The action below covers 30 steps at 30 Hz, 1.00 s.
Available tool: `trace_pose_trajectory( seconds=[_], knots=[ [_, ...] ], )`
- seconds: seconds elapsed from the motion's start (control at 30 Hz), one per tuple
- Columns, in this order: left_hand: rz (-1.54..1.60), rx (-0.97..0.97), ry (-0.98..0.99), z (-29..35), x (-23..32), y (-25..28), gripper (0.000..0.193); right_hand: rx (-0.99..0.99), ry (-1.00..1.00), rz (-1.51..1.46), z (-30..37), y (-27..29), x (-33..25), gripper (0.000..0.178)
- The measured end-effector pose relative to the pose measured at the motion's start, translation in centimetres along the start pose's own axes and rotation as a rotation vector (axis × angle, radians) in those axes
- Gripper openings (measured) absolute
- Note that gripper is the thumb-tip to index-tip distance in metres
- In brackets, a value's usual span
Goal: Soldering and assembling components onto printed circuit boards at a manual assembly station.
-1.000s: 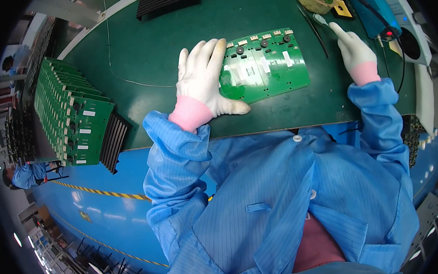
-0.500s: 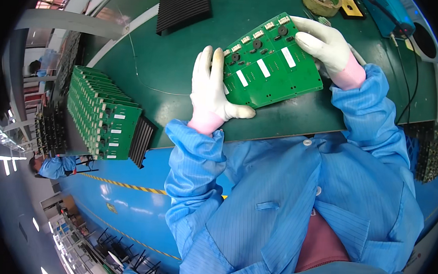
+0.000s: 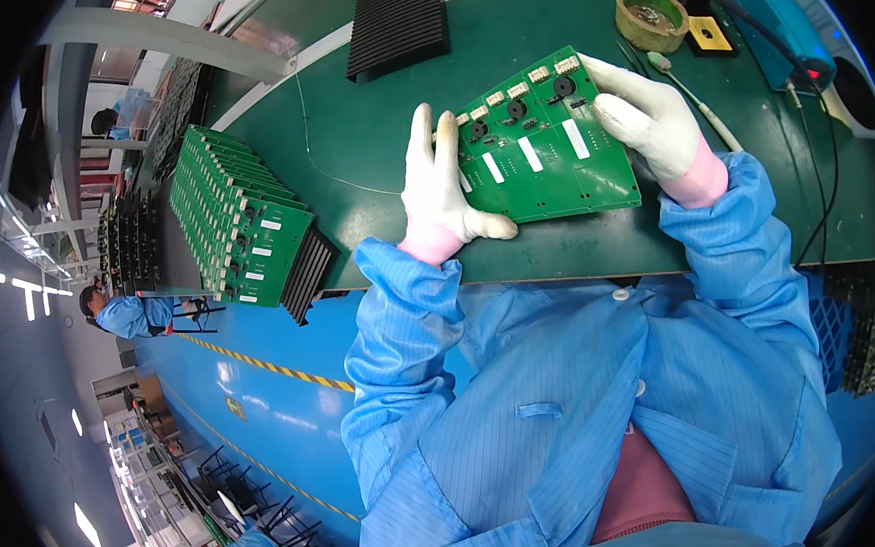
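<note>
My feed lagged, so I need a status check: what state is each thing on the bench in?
Green circuit board: held off the mat, tilted, component side up.
Left hand: gripping the board's left edge.
Right hand: gripping its right corner.
Stack of green boards: standing on edge in a rack.
Black tray: lying flat.

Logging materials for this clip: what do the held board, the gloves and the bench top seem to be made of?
Circuit board: rigid laminate, glossy green coating with white label patches and black parts.
Gloves, left hand and right hand: white knit fabric with pink cuffs, probably coated.
Bench top: dark green mat, dull sheen, likely rubber.
</note>
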<state>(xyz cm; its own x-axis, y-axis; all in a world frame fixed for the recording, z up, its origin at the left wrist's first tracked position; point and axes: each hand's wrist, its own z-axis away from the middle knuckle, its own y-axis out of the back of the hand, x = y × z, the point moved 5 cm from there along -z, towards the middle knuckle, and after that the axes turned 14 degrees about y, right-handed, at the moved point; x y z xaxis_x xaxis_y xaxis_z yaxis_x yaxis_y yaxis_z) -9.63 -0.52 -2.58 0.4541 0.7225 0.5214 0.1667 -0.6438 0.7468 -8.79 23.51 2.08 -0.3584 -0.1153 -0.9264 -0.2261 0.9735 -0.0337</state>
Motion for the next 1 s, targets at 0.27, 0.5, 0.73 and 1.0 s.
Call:
trace_pose_trajectory(
  seconds=[0.27,0.5,0.73,1.0],
  knots=[
    [0.048,-0.008,0.019,0.0,-0.2,0.2,0.149,0.008,0.001,-0.087,0.2,0.0,0.0,0.051],
    [0.169,-0.084,0.098,0.1,-0.4,0.1,0.153,0.073,0.104,0.001,0.0,0.4,1.0,0.051],
    [0.148,-0.016,0.023,0.1,-0.7,-0.1,0.154,0.048,-0.006,-0.045,-0.2,0.5,0.7,0.051],
    [0.075,-0.053,0.168,-0.2,-0.9,0.2,0.155,0.059,-0.078,-0.017,-0.1,1.4,1.5,0.052]
  ],
)
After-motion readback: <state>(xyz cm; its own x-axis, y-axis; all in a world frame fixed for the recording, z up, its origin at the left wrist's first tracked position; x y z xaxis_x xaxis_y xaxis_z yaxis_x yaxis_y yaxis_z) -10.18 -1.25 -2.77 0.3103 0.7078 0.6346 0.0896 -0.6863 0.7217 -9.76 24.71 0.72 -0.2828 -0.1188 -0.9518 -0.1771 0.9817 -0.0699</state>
